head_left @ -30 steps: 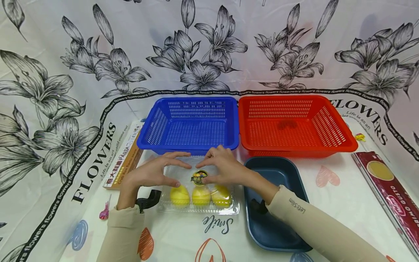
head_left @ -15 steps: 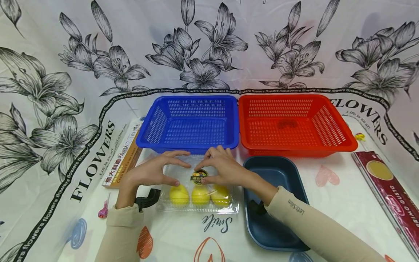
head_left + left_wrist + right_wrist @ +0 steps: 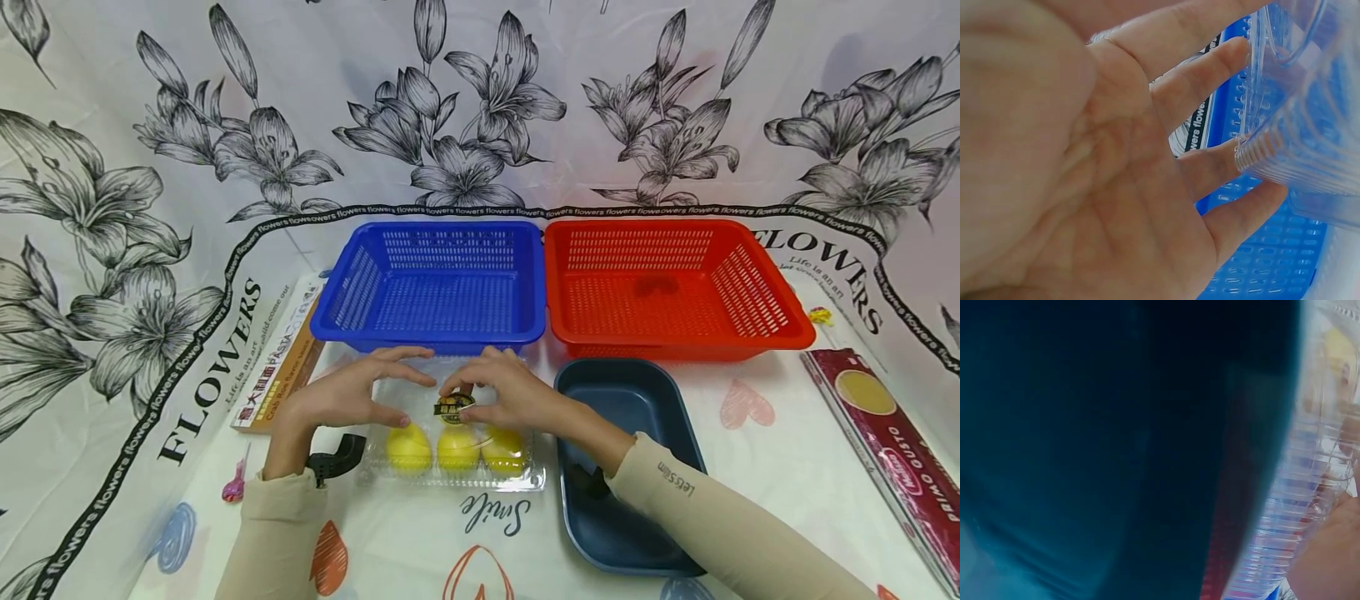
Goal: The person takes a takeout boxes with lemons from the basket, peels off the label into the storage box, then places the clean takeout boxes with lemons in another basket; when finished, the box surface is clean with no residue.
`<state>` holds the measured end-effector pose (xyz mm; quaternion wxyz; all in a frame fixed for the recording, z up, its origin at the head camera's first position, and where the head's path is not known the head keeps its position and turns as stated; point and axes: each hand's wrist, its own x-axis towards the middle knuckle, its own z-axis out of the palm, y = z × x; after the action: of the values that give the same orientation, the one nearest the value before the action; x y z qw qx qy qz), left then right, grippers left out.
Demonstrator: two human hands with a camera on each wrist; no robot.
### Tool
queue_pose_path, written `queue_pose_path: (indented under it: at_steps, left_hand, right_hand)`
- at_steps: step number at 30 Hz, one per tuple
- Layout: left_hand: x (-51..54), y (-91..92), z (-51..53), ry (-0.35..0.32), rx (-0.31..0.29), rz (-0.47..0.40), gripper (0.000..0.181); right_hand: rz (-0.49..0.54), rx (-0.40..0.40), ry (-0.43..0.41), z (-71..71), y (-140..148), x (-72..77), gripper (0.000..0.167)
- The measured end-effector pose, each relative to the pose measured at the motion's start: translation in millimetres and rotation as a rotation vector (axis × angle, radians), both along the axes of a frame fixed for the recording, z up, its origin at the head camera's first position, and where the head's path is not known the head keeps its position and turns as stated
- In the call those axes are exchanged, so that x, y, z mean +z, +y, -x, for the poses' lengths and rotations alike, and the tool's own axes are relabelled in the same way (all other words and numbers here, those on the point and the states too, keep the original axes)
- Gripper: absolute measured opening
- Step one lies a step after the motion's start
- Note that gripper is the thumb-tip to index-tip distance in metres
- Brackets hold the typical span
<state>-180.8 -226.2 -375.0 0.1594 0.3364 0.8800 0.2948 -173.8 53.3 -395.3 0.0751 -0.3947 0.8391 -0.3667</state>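
A clear plastic container (image 3: pixel 397 479) with a round label (image 3: pixel 453 407) on its lid lies in the middle, yellow round fruits (image 3: pixel 408 448) along its near side. My left hand (image 3: pixel 351 392) is over its left part, fingers spread and gently bent, thumb tip above a fruit. In the left wrist view, fingertips of the left hand (image 3: pixel 1129 150) reach the ribbed wall of the container (image 3: pixel 1310 144). My right hand (image 3: pixel 517 392) rests over the right part, index finger and thumb apart beside the label. The right wrist view shows the right hand (image 3: pixel 1329 550) partly, beside the ribbed plastic.
Behind stand a blue basket (image 3: pixel 450 304) and a red basket (image 3: pixel 637 300). A dark blue tray (image 3: pixel 637 533) lies under my right forearm. Pasta box (image 3: pixel 285 367) and pink lollipop (image 3: pixel 234 483) lie left; a red package (image 3: pixel 885 442) and yellow candy (image 3: pixel 820 316) lie right.
My right hand's fingers have shifted slightly, the index finger now nearer the label's upper left. My left hand and the container have hardly moved.
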Motion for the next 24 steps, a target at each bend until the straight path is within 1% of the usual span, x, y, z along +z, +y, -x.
queue_pose_path:
  at_steps: [6,12,14,16,21,24]
  left_hand:
    - [0.3,0.5,0.4,0.000,-0.001,-0.003,0.052]
    - [1.2,1.6,1.3,-0.006,-0.005,-0.012,0.052]
    - [1.3,1.7,1.3,-0.004,-0.007,-0.008,0.052]
    - [1.3,1.7,1.5,-0.003,-0.010,-0.006,0.053]
    - [1.2,1.1,1.6,0.002,-0.014,-0.005,0.053]
    - [0.2,0.2,0.9,0.013,-0.015,0.006,0.054]
  right_hand:
    - [0.034,-0.011,-0.037,0.0,1.6,-0.7,0.032]
    - [0.118,0.046,-0.073,0.0,8.1,1.0,0.029]
    - [0.145,0.049,-0.088,-1.4,13.0,2.3,0.028]
    - [0.173,0.027,-0.106,-3.3,20.3,4.0,0.028]
    - [0.248,-0.059,-0.150,-5.0,44.9,6.6,0.025]
    - [0.283,-0.088,-0.182,-4.7,60.4,7.4,0.024]
